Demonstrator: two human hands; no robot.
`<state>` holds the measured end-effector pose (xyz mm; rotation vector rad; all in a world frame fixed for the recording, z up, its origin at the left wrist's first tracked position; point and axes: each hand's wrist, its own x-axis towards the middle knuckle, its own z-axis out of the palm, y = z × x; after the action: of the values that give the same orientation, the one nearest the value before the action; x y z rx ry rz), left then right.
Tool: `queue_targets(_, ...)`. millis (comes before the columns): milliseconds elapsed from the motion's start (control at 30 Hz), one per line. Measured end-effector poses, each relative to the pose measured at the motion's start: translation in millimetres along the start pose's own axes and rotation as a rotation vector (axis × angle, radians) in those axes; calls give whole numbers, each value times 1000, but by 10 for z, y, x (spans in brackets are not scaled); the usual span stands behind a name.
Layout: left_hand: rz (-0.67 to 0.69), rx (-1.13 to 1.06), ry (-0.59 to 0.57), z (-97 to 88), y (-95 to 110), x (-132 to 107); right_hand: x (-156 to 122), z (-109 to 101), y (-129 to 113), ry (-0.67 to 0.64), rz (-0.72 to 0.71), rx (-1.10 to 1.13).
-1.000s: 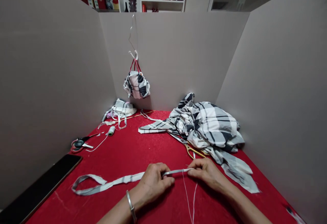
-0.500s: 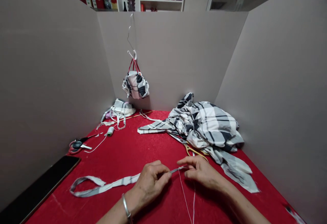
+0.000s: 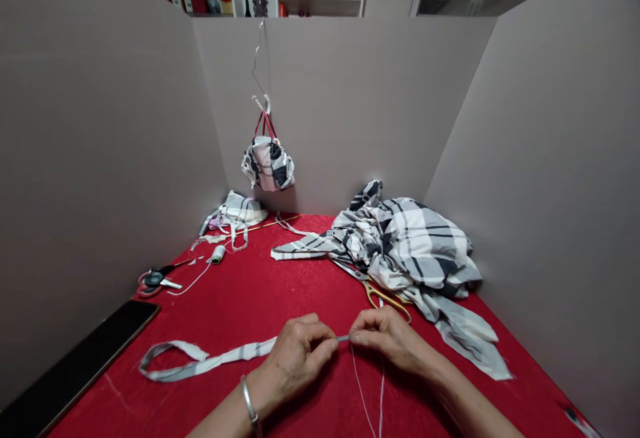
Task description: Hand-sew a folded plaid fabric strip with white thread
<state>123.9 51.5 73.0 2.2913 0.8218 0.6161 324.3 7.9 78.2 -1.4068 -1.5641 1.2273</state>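
My left hand (image 3: 300, 351), with a metal bangle (image 3: 249, 398) on its wrist, pinches a long grey-and-white checked fabric strip (image 3: 210, 356). The strip narrows to a tight twist (image 3: 343, 339) between my fingers and loops back on the red cloth at left. My right hand (image 3: 385, 338) pinches the twisted end. A thin white thread (image 3: 363, 391) hangs from there past the table edge. Gold-handled scissors (image 3: 385, 298) lie just beyond my right hand, partly under a heap of checked fabric (image 3: 405, 245).
Red cloth (image 3: 250, 291) covers the table, with grey walls on three sides. At left lie red-handled scissors (image 3: 155, 280), a thread spool (image 3: 217, 255) and checked scraps (image 3: 240, 211). A dark tablet (image 3: 75, 358) lies at front left. A checked bag (image 3: 267, 165) hangs from a hook.
My hands have drawn closer together, and the visible twisted length between them has shortened. The head view has tilted slightly.
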Motion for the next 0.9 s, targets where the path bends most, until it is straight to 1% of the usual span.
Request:
queue_targets(133, -43, 40, -27, -65, -26, 12, -52, -50, -28, 24, -35, -76)
queue_targets(300, -76, 139, -73, -191, -81, 7, -99, -79, -13, 49, -41, -155)
queue_targets(367, -97, 133, -74, -252, -106, 3, -120, -90, -3, 58, -35, -163)
queue_targets(500, -186, -27, -37, -334, -138, -8, -175, -136, 3, 76, -10, -135)
queue_targets(567, -203, -132, -55, -327, -135, -17, -202, -159, 10, 81, -10, -107)
queue_targets(633, -189, -252, -98, -296, -118, -27, -221, -175, 26, 93, -17, -102)
queue_targets(767, -190, -488, -149, -257, -72, -35, -240, -204, 79, 151, -54, -193)
queue_targets(900, -218, -621, -135, -296, -43, -23, -244, -233, 130, 199, -105, -277)
